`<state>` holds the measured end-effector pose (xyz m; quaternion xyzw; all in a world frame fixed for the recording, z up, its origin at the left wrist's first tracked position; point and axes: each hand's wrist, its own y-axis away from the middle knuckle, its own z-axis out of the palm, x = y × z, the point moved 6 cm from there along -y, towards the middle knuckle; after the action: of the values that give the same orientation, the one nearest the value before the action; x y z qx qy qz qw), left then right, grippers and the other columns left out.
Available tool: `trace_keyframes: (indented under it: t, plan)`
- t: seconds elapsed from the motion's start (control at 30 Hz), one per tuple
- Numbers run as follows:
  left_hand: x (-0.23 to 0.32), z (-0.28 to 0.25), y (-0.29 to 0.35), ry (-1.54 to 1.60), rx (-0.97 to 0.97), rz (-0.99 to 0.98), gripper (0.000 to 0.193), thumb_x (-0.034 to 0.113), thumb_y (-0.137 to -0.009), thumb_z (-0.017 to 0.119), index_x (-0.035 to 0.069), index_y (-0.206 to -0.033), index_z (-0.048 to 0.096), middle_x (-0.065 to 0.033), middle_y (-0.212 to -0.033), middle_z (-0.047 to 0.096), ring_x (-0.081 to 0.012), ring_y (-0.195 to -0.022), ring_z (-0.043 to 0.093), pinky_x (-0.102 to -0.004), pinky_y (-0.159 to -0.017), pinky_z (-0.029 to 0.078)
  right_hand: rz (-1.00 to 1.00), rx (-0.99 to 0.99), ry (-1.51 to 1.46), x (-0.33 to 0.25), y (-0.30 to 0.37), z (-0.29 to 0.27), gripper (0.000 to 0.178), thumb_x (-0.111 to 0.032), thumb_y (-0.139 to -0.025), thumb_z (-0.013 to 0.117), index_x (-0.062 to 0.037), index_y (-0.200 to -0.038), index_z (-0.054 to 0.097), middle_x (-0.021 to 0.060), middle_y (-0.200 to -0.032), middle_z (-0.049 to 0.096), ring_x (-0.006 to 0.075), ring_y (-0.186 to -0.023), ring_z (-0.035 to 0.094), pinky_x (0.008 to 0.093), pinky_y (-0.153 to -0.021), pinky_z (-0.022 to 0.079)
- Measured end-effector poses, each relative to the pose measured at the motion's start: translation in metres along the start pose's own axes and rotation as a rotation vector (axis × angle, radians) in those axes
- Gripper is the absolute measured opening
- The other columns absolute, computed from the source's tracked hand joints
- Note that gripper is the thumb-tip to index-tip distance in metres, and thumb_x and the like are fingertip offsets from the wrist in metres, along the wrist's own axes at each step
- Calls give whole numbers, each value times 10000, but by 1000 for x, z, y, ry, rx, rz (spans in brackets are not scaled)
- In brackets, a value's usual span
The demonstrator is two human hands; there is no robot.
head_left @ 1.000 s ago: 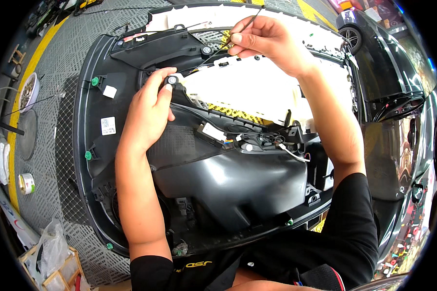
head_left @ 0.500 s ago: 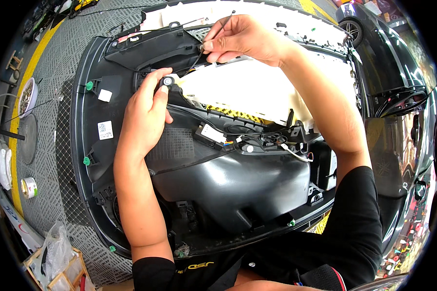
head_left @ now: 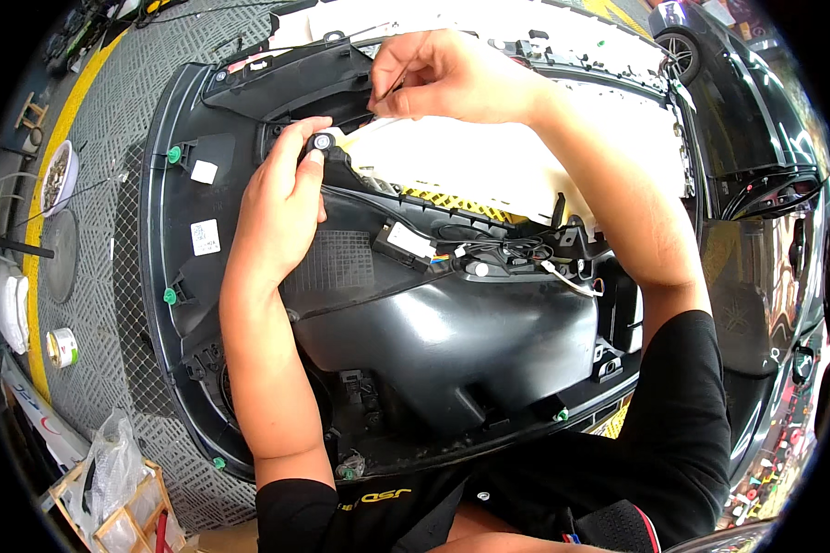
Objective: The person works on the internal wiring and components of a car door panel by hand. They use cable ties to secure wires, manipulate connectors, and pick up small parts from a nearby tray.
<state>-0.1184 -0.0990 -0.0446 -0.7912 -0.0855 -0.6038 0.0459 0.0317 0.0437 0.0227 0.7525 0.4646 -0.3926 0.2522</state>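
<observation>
A black car door panel [head_left: 452,336] lies with its inner side up in front of me. My left hand [head_left: 281,207] has thumb and fingers round a black mounting bracket [head_left: 322,142] with a pale round insert. My right hand [head_left: 452,78], its fingertips pinched together, holds a thin black wire [head_left: 394,91] above the panel's far left part. The wire's lower end is hidden behind the fingers and panel edge. Between and beyond my hands lies cream padding [head_left: 470,166]. A small black box [head_left: 404,244] with a white label and coloured leads sits nearer me, beside bundled black cables [head_left: 503,247].
Green clips [head_left: 170,296] stick up along the panel's edge. Dark car bodywork [head_left: 752,276] stands close on the right. A white bowl of small parts [head_left: 58,178], a can [head_left: 63,347] and a wooden crate [head_left: 111,507] are on the left.
My right hand has turned and closed in over the wire, whose tip no longer rises above the fingers. My left hand stays at the bracket; the view has shifted slightly.
</observation>
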Motion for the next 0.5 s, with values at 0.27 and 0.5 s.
trace_keyframes:
  t: [0.27,0.5]
  plan:
    - [-3,-2,1,14,18,-27,355,145,-1096,494,82,-1434,585,-40,-862,618,-99,-647,565,-300,-648,495,145,57,-6,0,15,-14,100,-109,-942,785,-26,-960,733,50,-930,797,62,-713,693,214,-539,459]
    - [0,0,2,-5,14,-27,366,130,-1099,480,54,-1442,581,-11,-927,595,-63,-642,531,-255,-612,449,85,85,-76,16,5,-1,163,-170,-899,851,-41,-904,751,6,-793,739,75,-652,634,248,-584,495]
